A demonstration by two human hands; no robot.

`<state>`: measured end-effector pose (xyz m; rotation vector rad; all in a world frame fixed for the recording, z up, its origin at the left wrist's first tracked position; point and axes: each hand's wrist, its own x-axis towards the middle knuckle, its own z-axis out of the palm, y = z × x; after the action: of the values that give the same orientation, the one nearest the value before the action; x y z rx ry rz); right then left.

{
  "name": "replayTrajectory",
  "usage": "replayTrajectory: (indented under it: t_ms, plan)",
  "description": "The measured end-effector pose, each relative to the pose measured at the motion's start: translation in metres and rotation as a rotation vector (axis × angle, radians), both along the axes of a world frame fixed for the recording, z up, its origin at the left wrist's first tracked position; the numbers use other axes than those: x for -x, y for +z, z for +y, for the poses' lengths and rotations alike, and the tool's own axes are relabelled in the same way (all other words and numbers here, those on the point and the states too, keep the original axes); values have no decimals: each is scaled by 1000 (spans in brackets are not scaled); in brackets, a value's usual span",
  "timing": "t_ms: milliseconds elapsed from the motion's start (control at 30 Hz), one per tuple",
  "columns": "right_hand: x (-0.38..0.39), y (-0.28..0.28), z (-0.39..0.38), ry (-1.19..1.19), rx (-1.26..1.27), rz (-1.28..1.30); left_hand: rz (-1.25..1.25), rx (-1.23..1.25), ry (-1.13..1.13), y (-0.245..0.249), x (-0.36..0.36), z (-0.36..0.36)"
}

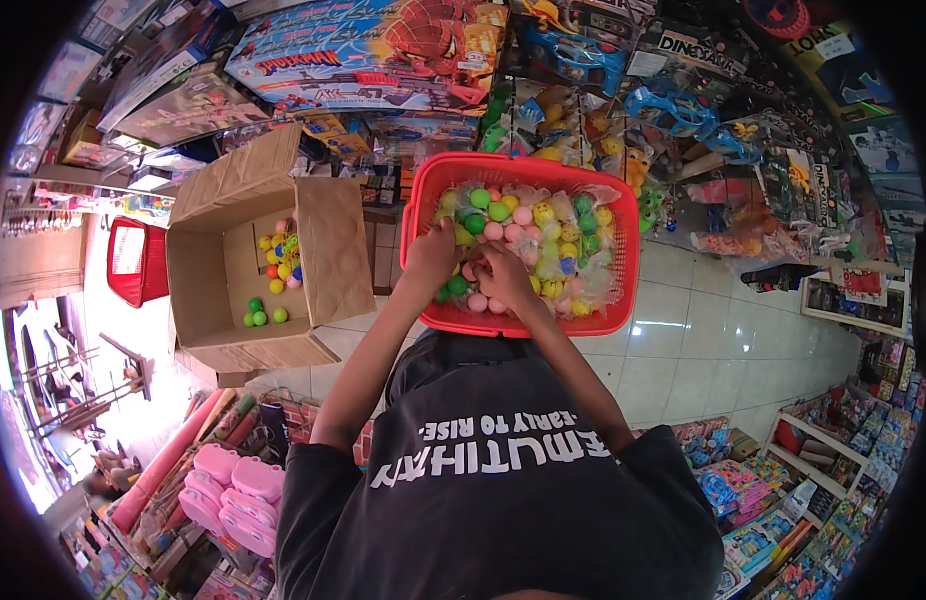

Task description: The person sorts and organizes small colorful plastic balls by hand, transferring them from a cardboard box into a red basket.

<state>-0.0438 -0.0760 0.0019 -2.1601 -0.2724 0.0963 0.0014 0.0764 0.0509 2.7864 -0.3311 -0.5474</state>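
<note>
In front of my body stands a red plastic basket (631, 240) full of small balls in pink, green and yellow, many of them in clear plastic bags (595, 275). My left hand (433, 252) reaches in over its left side, fingers curled down beside the green balls (480, 198). Close by on the right, my right hand (505, 270) has its fingers bent together near the pink balls (478, 301). Both hands are closed at the same spot among the balls. What lies between the fingertips is too small and covered to make out.
An open cardboard box (333, 260) with loose coloured balls (280, 262) inside stands to the left. Farther left is another red basket (138, 262). Boxed toys (363, 60) are stacked ahead, bagged toys (673, 110) at the right. Pink cases (233, 490) lie behind at left.
</note>
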Motion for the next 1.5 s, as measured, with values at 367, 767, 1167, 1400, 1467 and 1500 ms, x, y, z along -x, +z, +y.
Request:
replayTrajectory:
  t_ms: [367,767,1167,1400,1467,1500]
  plan:
    - [-2,2,-3,-15,-80,52,55,90,-115,-35,-2,12]
    - [1,-7,3,17,98,-102,78,8,-195,-34,1,12]
    - [36,44,-35,87,-124,-6,-137,671,282,37,85,33]
    - [80,78,-66,128,-389,419,49,1075,681,-6,184,27]
    - [90,85,-76,354,-332,792,93,1021,696,-22,204,21]
    - [95,69,-82,464,-331,845,145,961,706,-32,216,19]
